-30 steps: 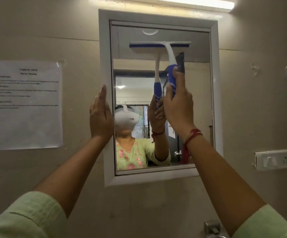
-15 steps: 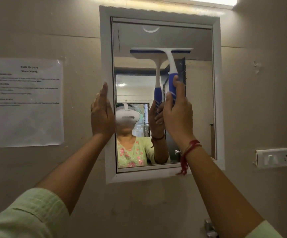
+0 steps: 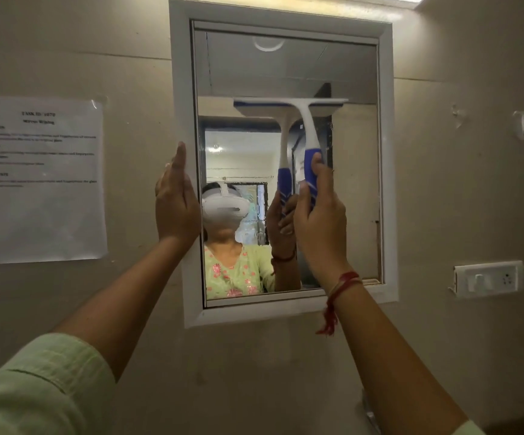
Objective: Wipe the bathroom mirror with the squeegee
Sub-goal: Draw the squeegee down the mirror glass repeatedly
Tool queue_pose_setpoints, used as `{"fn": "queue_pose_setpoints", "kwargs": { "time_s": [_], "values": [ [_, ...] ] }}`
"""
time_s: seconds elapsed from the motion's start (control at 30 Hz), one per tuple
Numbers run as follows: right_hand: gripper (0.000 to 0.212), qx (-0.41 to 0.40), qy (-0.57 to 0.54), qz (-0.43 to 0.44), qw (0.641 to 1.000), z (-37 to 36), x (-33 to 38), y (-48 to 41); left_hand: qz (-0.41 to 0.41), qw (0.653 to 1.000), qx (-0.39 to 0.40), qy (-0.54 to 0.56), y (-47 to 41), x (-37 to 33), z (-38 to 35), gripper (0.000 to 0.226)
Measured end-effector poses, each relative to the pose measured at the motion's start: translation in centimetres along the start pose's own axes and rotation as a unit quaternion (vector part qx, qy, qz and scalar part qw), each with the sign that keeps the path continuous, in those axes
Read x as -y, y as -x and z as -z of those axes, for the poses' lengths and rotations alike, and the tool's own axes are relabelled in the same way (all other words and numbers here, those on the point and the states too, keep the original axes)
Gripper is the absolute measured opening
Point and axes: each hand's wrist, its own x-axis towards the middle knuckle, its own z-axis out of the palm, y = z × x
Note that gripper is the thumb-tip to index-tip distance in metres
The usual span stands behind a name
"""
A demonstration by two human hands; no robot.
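A white-framed mirror hangs on the beige wall in front of me. My right hand grips the blue handle of a white and blue squeegee, whose blade lies flat across the glass about a third of the way down. My left hand rests flat with straight fingers against the left side of the mirror frame. The glass reflects the squeegee, my hand and a person in a green top.
A printed paper sheet is taped to the wall on the left. A white switch and socket plate sits on the wall to the right. A strip light glows above the frame. A metal fitting shows at the bottom.
My right hand has drawn the squeegee blade down the glass from near the top. My left hand has stayed on the frame.
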Motion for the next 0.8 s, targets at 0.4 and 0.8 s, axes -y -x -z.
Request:
{"fn": "queue_pose_setpoints", "kwargs": {
  "time_s": [0.4,0.8],
  "values": [
    [0.040,0.005,-0.007,-0.010,1.000,0.1,0.4,0.0,-0.005,1.000,0.000,0.003,0.0,-0.1,0.1,0.045],
    [0.039,0.013,-0.036,-0.033,0.999,0.0,0.1,1.3,-0.006,1.000,-0.005,0.000,0.0,0.0,0.0,0.045]
  ]
}}
